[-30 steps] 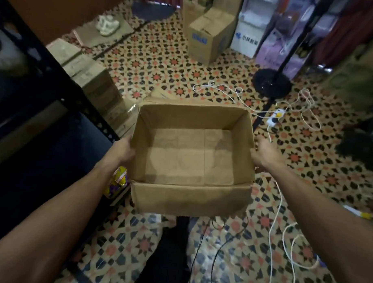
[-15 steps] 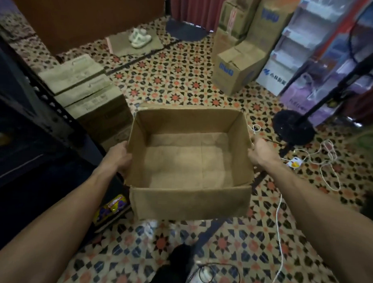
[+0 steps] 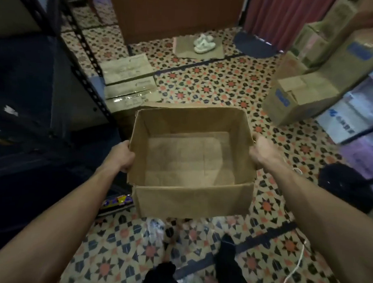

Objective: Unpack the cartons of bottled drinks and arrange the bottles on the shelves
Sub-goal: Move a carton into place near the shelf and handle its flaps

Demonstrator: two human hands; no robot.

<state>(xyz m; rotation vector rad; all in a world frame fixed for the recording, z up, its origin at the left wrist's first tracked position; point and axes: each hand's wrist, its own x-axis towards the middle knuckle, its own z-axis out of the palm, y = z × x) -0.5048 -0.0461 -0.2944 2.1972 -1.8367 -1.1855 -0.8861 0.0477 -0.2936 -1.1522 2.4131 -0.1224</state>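
1. Head view, far left: dark metal shelving (image 3: 45,94) runs along the edge. Its levels are too dim to read, and you cannot make out any bottles there.
2. Just right of the shelving upright, a stack of closed cartons (image 3: 128,75) sits on the tiled floor (image 3: 204,82). These are probably the next stock to open.
3. Your left grip (image 3: 122,155) is clenched on the left wall of the open carton (image 3: 190,200), grasping it. The fingertips are hidden behind the cardboard.
4. The open carton hangs between your forearms, in front of you and above your feet. Its mouth faces up, it is roughly level, and it appears to be lifted off the floor. The inside shows bare cardboard and no bottles. By that, this one is fully unpacked and the step in hand is getting rid of the empty.
5. Your right grip (image 3: 263,152) is grasping the right wall near its rim.
6. Further right, more cartons (image 3: 299,96) are piled well apart from you. A black round base (image 3: 344,185) stands near your right forearm, and a white cable (image 3: 293,272) trails on the floor below it.
7. The next move calls for a spot on the floor away from your feet and that cable. Set the empty down, release both grips, then turn to the closed stack beside the shelving. The walls look flimsy, so do not squeeze.
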